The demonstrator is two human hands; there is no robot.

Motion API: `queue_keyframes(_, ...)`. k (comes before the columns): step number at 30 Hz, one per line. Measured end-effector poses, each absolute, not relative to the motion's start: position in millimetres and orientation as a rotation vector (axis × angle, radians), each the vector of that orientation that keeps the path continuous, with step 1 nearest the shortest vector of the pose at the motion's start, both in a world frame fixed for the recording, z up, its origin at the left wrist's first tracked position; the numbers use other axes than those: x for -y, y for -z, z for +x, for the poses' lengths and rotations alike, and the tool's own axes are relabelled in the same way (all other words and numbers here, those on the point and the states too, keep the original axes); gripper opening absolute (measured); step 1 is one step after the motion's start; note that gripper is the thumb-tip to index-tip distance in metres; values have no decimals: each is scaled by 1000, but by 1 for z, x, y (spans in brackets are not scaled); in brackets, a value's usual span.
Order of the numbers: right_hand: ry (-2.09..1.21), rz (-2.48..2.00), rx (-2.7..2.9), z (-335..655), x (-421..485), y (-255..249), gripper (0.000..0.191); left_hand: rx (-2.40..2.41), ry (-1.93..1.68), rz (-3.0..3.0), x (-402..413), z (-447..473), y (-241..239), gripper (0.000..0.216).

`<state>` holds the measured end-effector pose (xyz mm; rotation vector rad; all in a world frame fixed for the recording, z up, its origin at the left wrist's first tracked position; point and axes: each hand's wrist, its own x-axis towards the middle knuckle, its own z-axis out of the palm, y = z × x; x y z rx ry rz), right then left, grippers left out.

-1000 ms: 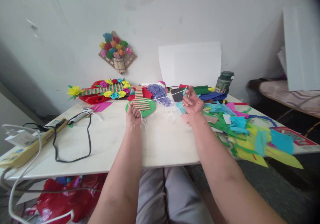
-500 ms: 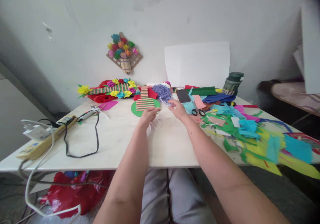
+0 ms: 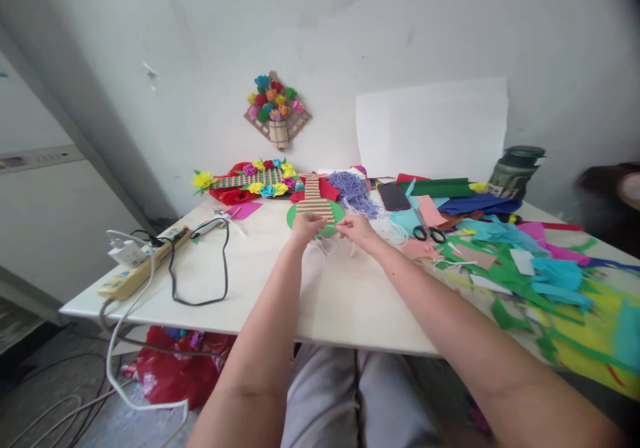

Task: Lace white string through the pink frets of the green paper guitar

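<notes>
Both my arms reach out over the white table (image 3: 280,288). My left hand (image 3: 307,227) and my right hand (image 3: 356,229) are close together, fingers pinched on a thin white string (image 3: 334,245) that lies in loops on the table just below them. Right behind my hands lies a green disc with a striped stick ladder (image 3: 314,209) on it. A heap of purple yarn (image 3: 354,189) sits just beyond my right hand.
Black scissors (image 3: 429,233), a dark phone (image 3: 393,196) and many coloured paper scraps (image 3: 525,268) cover the right side. A glue gun (image 3: 213,222) with black cable and a power strip (image 3: 143,268) lie left. A flower-decorated strip (image 3: 250,181) and a dark jar (image 3: 515,168) stand at the back.
My hands came together from holding the string stretched apart and dropped to the table by the green disc. The view has swung to the left.
</notes>
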<state>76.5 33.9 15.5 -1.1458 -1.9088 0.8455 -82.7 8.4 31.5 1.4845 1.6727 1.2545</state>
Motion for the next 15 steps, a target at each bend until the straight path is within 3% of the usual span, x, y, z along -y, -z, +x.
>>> queue_keyframes(6,-136,-1079,2263,69,-27,-14,12,-2246,-1320,1325,-26,-136,-26,31)
queue_keyframes(15,124,-759,2238,47,-29,-7,21,-2470,-1091,1358,-58,-183,-15,31)
